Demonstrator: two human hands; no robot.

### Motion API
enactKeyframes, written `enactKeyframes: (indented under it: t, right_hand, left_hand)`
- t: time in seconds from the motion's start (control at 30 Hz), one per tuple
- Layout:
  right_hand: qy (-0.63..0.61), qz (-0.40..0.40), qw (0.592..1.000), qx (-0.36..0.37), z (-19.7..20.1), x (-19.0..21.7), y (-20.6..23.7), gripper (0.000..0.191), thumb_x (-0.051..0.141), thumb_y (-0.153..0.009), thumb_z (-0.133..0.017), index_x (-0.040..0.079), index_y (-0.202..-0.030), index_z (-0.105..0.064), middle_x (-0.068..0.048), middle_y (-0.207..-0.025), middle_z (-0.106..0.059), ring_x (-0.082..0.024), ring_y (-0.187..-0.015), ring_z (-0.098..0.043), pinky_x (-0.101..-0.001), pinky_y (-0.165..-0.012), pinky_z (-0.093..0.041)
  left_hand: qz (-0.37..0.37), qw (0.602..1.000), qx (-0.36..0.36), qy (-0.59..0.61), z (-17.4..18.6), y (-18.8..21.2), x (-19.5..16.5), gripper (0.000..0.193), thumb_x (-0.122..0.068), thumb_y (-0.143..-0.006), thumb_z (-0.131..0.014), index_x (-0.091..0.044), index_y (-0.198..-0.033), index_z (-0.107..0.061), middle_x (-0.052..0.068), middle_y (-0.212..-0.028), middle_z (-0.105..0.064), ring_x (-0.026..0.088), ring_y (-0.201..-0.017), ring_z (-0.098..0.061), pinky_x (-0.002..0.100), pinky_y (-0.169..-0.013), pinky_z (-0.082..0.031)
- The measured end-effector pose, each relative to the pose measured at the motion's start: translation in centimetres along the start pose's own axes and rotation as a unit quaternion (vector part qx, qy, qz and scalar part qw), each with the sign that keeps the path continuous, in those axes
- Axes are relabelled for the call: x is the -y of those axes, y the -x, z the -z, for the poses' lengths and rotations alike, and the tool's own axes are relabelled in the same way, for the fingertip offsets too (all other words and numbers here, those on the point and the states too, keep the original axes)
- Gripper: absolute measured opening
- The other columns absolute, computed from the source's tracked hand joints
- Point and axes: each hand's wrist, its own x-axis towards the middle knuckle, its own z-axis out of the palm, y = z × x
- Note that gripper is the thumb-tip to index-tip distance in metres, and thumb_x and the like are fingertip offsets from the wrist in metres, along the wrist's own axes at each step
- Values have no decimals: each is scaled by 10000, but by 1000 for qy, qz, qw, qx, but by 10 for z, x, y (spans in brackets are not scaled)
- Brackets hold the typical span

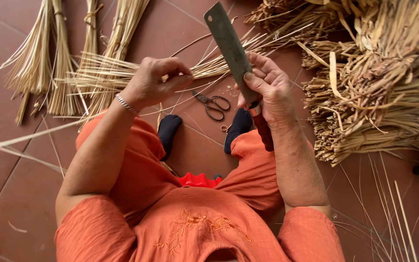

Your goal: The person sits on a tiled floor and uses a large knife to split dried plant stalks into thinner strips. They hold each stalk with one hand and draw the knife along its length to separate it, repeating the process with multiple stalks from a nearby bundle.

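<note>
Nearest the camera is the person's orange embroidered blouse [195, 228], with orange trousers below it and a red stool [199, 180] showing between the knees; two feet in black socks [169, 130] rest on the reddish tiled floor [10, 160]; the left hand [152, 82], a silver bracelet at its wrist, has thumb and fingertips pinched shut on a thin bunch of pale straw strips [122, 73] that fans out towards the floor's left edge; the right hand [267, 90] is closed tight round the dark red handle of a cleaver [229, 43], whose flat grey blade points up and away, its lower edge touching the strips just beside the left fingertips; a pair of scissors [213, 104] lies on the floor between the hands, just beyond the feet; loose pale bundles [44, 58] lie towards the floor's upper left corner; a big heap of coarser brown reeds [379, 87] fills the upper right; stray strips lie along the lower right edge.
</note>
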Motion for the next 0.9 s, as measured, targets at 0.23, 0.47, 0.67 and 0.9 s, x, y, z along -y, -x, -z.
enactKeyframes:
  t: [0.23, 0.47, 0.67, 0.9]
  right_hand:
    - [-26, 66, 994, -80, 4, 4, -19, 244, -4, -1066, -643, -18, -1308, -617, -165, -909, -741, -209, -644, -718, -298, -515, -609]
    - [28, -13, 999, -38, -17, -34, -49, 247, -37, -1089, -627, -41, -1336, -622, -166, -974, -739, -222, -699, -717, -309, -557, -614]
    - [48, 38, 996, -65, -8, -40, -106, 245, 37, -1093, -684, 76, -1327, -623, -126, -986, -707, -210, -634, -644, -299, -516, -537]
    - [65, -3, 993, -97, -4, -56, -165, 194, 121, -1152, -695, -39, -1091, -602, -122, -920, -599, -223, -729, -613, -314, -631, -518]
  left_hand:
    - [51, 999, 1, -15, 22, 12, 21, 128, -178, -984, -770, -69, -1052, -776, 55, -818, -766, 109, -664, -700, 274, -583, -550]
    - [-64, 994, -77, -41, 29, 5, 46, 81, -148, -955, -809, -89, -994, -769, 66, -795, -750, 160, -659, -716, 313, -592, -560]
    - [-29, 985, -128, -113, 91, 37, 64, 95, -204, -960, -807, -125, -956, -756, 52, -741, -725, 256, -685, -708, 413, -647, -535]
    - [65, 903, -351, -238, 171, 212, 106, 69, -111, -956, -789, -79, -1005, -753, 95, -940, -753, 245, -883, -715, 390, -793, -590]
